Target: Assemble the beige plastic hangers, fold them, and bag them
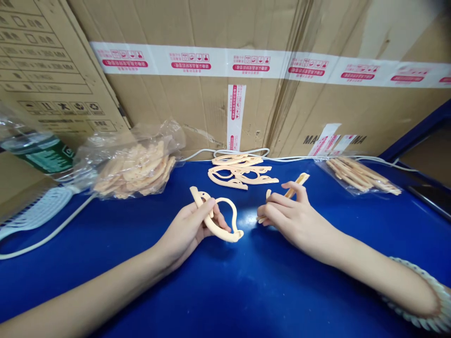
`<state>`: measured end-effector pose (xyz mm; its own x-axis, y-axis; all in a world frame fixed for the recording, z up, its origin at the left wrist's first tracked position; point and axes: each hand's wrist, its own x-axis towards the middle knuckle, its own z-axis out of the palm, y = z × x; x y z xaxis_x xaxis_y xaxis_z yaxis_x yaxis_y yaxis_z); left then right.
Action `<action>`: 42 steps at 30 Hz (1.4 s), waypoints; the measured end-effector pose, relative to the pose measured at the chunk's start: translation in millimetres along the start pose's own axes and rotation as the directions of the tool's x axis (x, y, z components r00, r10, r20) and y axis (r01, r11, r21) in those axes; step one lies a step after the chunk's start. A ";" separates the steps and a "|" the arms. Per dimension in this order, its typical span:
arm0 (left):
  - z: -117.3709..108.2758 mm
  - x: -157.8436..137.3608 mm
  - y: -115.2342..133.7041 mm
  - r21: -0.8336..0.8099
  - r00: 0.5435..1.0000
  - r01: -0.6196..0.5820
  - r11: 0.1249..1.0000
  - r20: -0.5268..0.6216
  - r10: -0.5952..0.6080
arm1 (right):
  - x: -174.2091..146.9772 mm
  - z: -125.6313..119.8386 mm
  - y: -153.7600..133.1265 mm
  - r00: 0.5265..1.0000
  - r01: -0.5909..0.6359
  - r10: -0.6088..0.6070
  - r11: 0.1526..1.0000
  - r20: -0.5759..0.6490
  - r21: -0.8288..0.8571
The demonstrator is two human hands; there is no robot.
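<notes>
Two hands [188,227] [299,223], two clear bags [134,173] [362,176], one bottle [44,152], one brush [42,206], one wristband [444,307], overlapped cream pieces [221,233] not reliably counted

A pale hairbrush [44,206] lies left; behind it, a green-labelled bottle [45,154]; beyond, taped cardboard [190,103].

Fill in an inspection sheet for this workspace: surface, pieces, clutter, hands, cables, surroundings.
Surface: blue tabletop, glossy.
Pieces: loose cream pieces at far centre; left bagged pieces; right bagged pieces.
Clutter: white brush, green-labelled bottle, dark flat object at right edge.
Hands: left hand holds a curved piece; right hand holds a slim piece, partly hidden.
Cables: white cable along the far side.
Surroundings: taped cardboard box behind; printed box at left.
</notes>
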<state>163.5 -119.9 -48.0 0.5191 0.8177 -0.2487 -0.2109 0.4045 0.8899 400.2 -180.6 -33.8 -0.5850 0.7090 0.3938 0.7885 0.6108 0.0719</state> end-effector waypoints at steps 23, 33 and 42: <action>2.3 5.1 6.3 -0.157 0.999 0.034 0.987 -0.001 -0.034 | -3.9 -30.0 46.5 0.900 -0.184 0.044 0.940 0.434 0.288; 0.3 6.7 5.3 -0.155 0.998 0.043 0.987 -0.031 -0.048 | -3.0 -28.2 39.1 0.953 -0.117 0.044 0.967 0.300 0.228; -1.8 8.4 1.8 -0.061 0.999 0.050 0.997 0.021 -0.049 | -3.3 -17.3 31.7 0.934 -0.024 -0.046 0.981 0.354 0.191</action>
<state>165.9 -111.6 -49.1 0.5463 0.7881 -0.2837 -0.2351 0.4693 0.8512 430.3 -169.7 -16.9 -0.6502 0.7587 0.0404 0.7513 0.6499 -0.1143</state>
